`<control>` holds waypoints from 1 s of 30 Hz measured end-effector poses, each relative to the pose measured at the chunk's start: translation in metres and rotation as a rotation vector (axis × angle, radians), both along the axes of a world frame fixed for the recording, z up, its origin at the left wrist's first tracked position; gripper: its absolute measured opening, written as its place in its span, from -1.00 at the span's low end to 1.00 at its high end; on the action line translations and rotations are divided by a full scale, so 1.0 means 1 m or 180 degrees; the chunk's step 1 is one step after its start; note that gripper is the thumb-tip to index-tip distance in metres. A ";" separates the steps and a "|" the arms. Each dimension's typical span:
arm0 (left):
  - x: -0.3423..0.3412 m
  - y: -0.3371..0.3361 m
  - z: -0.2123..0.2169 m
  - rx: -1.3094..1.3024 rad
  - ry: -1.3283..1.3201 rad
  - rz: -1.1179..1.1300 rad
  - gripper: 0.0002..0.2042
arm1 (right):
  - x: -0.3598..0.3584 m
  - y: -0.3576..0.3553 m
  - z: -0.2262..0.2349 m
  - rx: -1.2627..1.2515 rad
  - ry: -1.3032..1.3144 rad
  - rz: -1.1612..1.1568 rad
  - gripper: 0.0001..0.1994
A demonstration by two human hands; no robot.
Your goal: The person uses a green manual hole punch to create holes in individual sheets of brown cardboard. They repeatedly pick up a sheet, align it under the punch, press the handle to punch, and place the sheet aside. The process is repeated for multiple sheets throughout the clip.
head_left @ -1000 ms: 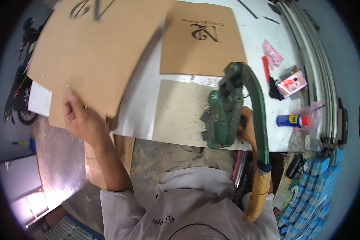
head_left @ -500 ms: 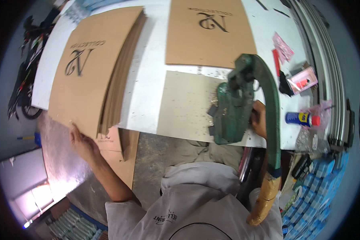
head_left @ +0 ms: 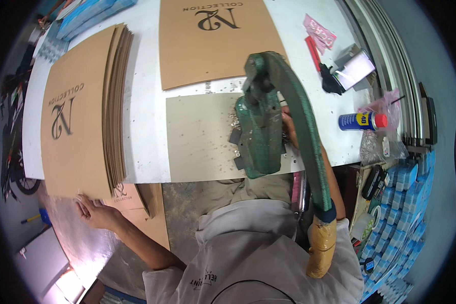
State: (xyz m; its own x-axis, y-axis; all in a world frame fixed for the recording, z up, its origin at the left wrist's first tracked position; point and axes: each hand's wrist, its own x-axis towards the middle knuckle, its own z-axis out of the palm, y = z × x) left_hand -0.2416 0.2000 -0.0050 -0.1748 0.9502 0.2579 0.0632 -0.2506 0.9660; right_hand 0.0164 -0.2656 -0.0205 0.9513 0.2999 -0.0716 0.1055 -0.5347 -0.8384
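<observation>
My left hand [head_left: 99,213] is at the near edge of a stack of brown printed cardboard sheets [head_left: 81,131]. Its fingertips meet the top sheet's edge, the fingers partly bent and apart. In front of me stands a green metal hand press [head_left: 261,137] with a long curved lever [head_left: 301,116] and a tan tape-wrapped grip [head_left: 321,245]. Beyond the lever, beside the press's right side, is my right hand [head_left: 289,126]; lever and press hide most of its fingers. Small metal rings [head_left: 234,120] lie at the press's left. A grey board [head_left: 197,137] is under it.
Another brown printed sheet [head_left: 213,50] lies flat beyond the press. On the right are a blue spray can [head_left: 357,121] with a red cap, a pink packet [head_left: 319,34] and a white box [head_left: 355,70]. Blue-wrapped packs [head_left: 400,202] are stacked below the table edge.
My view has shifted, so the table's things sit farther left. My left hand stays by the stack's near edge, its fingers a little more spread. The press lever remains raised.
</observation>
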 end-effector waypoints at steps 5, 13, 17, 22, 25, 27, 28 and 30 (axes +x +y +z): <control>0.025 -0.055 0.041 0.1649 0.0403 0.0510 -0.68 | 0.004 -0.009 -0.011 0.0908 0.0490 0.0289 -0.86; 0.245 -0.155 0.001 0.2723 0.1149 -0.3748 -0.70 | 0.026 0.050 -0.002 0.0526 -0.0358 0.0526 -0.79; 0.318 -0.159 -0.032 0.3368 0.1490 -0.4409 -0.65 | 0.027 0.044 -0.017 0.0583 -0.0210 0.0400 -0.79; 0.329 -0.148 -0.031 0.2560 0.2276 -0.5295 -0.72 | 0.030 0.028 0.007 0.0348 -0.0159 0.0556 -0.91; 0.323 -0.148 -0.005 0.2062 0.2291 -0.5543 -0.79 | 0.036 0.017 0.009 0.0966 0.0795 -0.0015 -0.95; 0.318 -0.146 -0.004 0.1988 0.2078 -0.5596 -0.81 | 0.042 0.020 -0.005 0.1363 0.1115 -0.0350 -0.95; 0.316 -0.146 -0.005 0.1994 0.1894 -0.5622 -0.82 | 0.044 0.022 -0.010 0.1542 0.1154 -0.0467 -0.94; 0.310 -0.143 -0.005 0.1865 0.1686 -0.5718 -0.82 | 0.044 0.033 -0.012 0.1743 0.1110 -0.0499 -0.93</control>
State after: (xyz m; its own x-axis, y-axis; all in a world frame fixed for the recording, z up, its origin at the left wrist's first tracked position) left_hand 0.0685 0.0570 -0.0100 0.9219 -0.2978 0.2478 -0.3801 -0.5724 0.7266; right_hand 0.0603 -0.2328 -0.0330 0.9353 0.2405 -0.2597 -0.2654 -0.0089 -0.9641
